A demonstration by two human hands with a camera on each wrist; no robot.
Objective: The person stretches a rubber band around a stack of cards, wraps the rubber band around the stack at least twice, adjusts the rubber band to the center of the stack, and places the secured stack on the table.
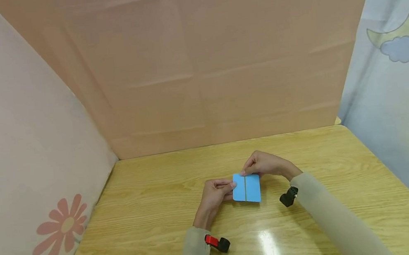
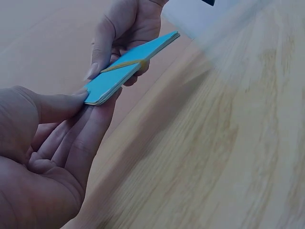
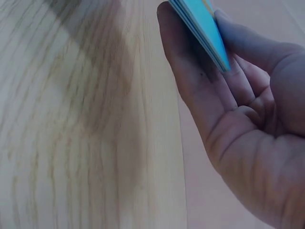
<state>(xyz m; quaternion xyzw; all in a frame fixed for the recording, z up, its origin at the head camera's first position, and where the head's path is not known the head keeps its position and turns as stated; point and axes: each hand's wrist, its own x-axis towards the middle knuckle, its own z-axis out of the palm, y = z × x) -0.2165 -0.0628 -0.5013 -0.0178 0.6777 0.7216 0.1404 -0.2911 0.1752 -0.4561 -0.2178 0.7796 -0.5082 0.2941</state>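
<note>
A thin stack of blue square cards [image 1: 253,189] with rounded corners is held up over the table. Round its middle runs a yellowish rubber band [image 1: 246,190]. My left hand [image 1: 211,195] pinches the left edge, thumb on the blue face and fingers behind. At the top edge, close to the band, my right hand [image 1: 268,163] pinches the stack between thumb and fingers. Several layers show along the edge of the cards [image 3: 204,36] in the right wrist view. Most of the stack's back is hidden.
The wooden table [image 1: 151,191] reaches back to a brownish-pink cloth [image 1: 192,83]. A pale cloth with a flower [image 1: 66,225] stands on the left, and a bluish one with a moon [image 1: 408,19] on the right. Each wrist carries a small black camera [image 1: 288,196].
</note>
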